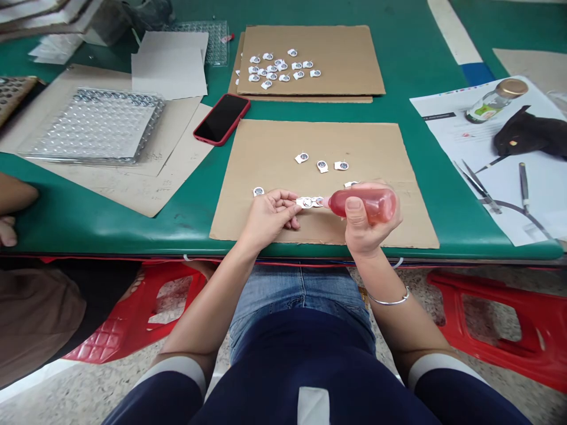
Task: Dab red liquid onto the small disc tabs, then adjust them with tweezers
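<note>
My left hand pinches the end of a small white piece with round, ring-like parts between thumb and fingers. Wrapped in my right hand is a red translucent squeeze bottle, lying sideways with its nozzle pointing left. The nozzle tip meets or nearly meets the right end of the white piece; contact is too small to tell. Both hands are over a brown cardboard sheet. Several similar white pieces with dark round centres lie on it, one partly hidden behind my right hand and another beside my left.
Behind is stacked cardboard bearing many white pieces. A red-cased phone and clear plastic trays lie left. Tweezers, a glass jar and a black pouch rest right. Another person's arm is at far left.
</note>
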A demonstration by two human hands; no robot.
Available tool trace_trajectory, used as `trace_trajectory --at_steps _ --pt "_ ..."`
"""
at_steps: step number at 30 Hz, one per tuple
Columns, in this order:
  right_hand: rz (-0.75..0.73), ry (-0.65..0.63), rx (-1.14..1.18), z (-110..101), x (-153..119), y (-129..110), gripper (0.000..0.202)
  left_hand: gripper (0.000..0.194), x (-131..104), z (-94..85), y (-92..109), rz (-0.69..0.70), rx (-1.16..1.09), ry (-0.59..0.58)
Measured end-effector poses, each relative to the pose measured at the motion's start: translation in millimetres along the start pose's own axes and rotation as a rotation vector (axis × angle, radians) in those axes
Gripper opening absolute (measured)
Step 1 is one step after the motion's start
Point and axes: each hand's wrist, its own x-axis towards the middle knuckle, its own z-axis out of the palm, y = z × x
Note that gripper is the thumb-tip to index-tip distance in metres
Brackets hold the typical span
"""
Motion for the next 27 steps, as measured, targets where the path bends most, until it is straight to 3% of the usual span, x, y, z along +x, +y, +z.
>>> trace_trajectory --at_steps 19,27 --pt "-0.095 -0.042 -0.026 0.4 2.1 -2.6 0.021 0.022 1.1 1.5 -1.4 0.014 -0.025 0.000" --pt "-0.107 -0.108 -0.158 -3.7 1.1 -3.3 0.021 0.020 -0.2 2.9 0.2 0.008 -0.023 0.019"
